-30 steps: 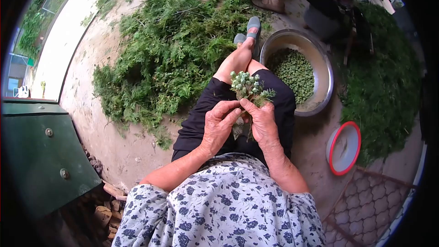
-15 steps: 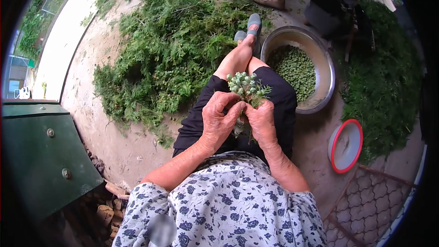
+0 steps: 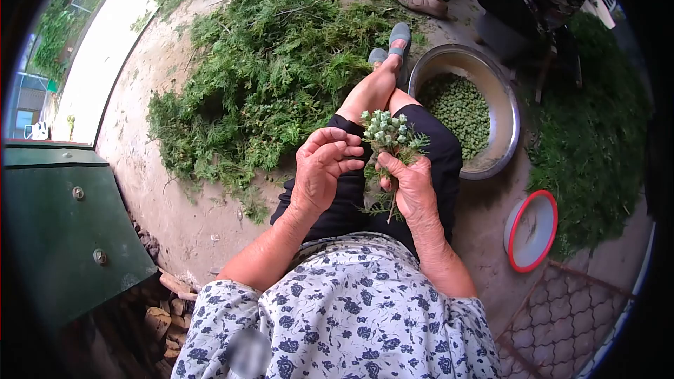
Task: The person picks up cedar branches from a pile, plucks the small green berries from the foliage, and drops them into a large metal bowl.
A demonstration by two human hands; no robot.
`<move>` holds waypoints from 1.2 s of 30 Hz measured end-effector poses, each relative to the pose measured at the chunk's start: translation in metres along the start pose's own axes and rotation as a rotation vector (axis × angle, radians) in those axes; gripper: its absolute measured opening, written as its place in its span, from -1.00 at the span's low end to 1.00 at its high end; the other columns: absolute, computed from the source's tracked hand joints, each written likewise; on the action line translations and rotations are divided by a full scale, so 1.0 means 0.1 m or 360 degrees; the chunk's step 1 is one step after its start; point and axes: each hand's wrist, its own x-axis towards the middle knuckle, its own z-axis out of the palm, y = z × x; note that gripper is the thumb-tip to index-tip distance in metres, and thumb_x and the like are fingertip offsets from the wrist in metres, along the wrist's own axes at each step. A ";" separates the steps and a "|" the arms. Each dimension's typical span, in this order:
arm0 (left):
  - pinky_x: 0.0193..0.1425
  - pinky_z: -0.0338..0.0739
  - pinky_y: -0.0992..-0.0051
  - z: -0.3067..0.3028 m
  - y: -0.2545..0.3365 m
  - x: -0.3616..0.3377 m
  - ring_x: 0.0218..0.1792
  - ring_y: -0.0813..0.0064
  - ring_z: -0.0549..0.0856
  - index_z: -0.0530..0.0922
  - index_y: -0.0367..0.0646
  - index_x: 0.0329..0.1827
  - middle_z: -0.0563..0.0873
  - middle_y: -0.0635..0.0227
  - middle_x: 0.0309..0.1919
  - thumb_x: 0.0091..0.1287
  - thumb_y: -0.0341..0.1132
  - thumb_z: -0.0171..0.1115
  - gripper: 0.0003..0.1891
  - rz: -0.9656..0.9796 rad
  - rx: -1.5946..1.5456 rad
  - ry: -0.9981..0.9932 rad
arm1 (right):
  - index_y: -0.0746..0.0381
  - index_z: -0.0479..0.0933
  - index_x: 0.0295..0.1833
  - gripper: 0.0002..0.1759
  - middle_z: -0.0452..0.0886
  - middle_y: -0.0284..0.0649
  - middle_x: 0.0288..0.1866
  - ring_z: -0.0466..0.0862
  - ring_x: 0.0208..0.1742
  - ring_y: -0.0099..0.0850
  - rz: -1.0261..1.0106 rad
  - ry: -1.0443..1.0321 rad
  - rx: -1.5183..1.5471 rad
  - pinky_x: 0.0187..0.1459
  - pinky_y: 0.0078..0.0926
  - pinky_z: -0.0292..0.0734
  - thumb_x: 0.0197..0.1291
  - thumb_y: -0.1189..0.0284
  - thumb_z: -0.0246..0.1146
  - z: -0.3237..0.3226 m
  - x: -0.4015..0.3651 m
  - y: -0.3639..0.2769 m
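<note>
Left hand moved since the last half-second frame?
Yes. Against the steel bowl, the left hand has shifted left in the picture, farther from the bowl and off the right hand.

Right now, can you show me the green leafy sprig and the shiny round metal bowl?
Green leafy sprig [image 3: 386, 128]: head view, on its cluster of pale knobs.
Shiny round metal bowl [image 3: 500, 111]: head view, on its inner wall, right side.

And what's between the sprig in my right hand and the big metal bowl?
In the head view, your dark trouser leg shows between the sprig and the metal bowl.
</note>
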 end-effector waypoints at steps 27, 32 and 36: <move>-0.67 0.17 0.77 -0.06 0.03 0.09 -0.71 0.79 0.38 0.56 -0.21 -0.26 0.64 0.41 -0.55 0.16 -0.28 0.32 -0.79 -0.0095 0.0641 -0.0076 | 0.27 0.56 -0.12 -0.80 0.60 -0.39 -0.35 0.48 -0.46 -0.69 0.0092 -0.0124 -0.0232 -0.61 -0.80 0.30 0.09 0.52 0.27 0.01 -0.02 0.00; -0.61 0.24 0.77 -0.04 0.08 0.05 -0.67 0.77 0.42 0.59 -0.23 -0.29 0.65 0.39 -0.52 0.17 -0.30 0.32 -0.82 -0.0071 0.0806 -0.0129 | 0.24 0.59 -0.16 -0.83 0.62 -0.42 -0.37 0.44 -0.57 -0.75 0.0092 -0.0139 -0.0190 -0.64 -0.81 0.26 0.10 0.48 0.28 0.02 -0.01 0.01; -0.60 0.25 0.76 -0.06 0.09 0.06 -0.67 0.77 0.42 0.60 -0.23 -0.31 0.65 0.41 -0.53 0.16 -0.29 0.33 -0.81 -0.0062 0.0841 -0.0179 | 0.25 0.59 -0.15 -0.82 0.63 -0.38 -0.37 0.45 -0.57 -0.73 0.0068 -0.0098 -0.0203 -0.64 -0.81 0.28 0.10 0.49 0.28 0.06 -0.03 -0.01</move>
